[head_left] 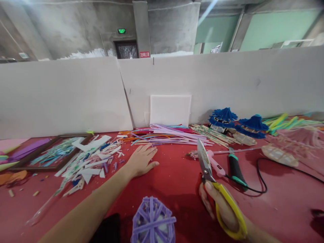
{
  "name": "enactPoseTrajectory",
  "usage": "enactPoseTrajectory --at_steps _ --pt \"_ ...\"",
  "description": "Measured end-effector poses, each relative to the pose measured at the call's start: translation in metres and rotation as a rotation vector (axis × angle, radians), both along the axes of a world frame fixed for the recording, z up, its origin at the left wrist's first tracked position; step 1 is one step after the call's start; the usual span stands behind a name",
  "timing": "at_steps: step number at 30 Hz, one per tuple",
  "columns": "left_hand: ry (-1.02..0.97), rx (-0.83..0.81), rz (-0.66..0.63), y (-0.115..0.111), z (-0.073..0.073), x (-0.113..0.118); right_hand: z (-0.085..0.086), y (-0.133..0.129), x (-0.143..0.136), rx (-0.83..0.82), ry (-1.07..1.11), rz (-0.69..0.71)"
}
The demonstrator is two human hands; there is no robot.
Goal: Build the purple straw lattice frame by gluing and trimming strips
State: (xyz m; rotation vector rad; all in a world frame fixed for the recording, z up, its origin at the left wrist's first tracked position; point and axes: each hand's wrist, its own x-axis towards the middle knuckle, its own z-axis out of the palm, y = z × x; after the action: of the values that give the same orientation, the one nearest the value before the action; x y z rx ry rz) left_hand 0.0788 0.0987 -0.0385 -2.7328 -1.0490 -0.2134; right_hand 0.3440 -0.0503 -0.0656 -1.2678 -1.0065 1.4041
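My left hand (143, 159) lies flat on the red table, palm down with fingers spread, its fingertips beside a bundle of pipe cleaners (174, 135) in lilac, orange and pink. Yellow-handled scissors (229, 206) are gripped in my right hand (217, 199), blades closed together and pointing up and away. Close to me at the bottom middle sits an oval frame covered in purple pipe cleaners (153, 221), with strips crossing over it. Neither hand touches it. A pink glue gun (215, 163) rests just beyond the scissors.
White paper scraps (88, 162) and a brown picture frame (57, 167) cover the left side. At right are a green-and-black-handled tool (236, 170), a black cable (260, 175), wooden sticks (212, 133) and blue-roofed models (224, 116). A white partition (227, 81) stands behind.
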Motion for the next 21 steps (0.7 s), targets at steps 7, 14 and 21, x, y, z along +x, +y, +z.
enactPoseTrajectory --at_steps 7,14,21 --pt "0.008 -0.03 -0.017 0.003 0.005 0.021 0.002 0.003 -0.002 0.01 -0.007 -0.026" --pt "-0.012 -0.042 0.062 0.015 0.005 0.075 0.002 0.003 -0.002 -0.008 -0.021 -0.038" --pt "-0.062 -0.066 0.458 0.033 0.013 0.048 -0.01 0.002 0.002 -0.018 0.006 0.018"
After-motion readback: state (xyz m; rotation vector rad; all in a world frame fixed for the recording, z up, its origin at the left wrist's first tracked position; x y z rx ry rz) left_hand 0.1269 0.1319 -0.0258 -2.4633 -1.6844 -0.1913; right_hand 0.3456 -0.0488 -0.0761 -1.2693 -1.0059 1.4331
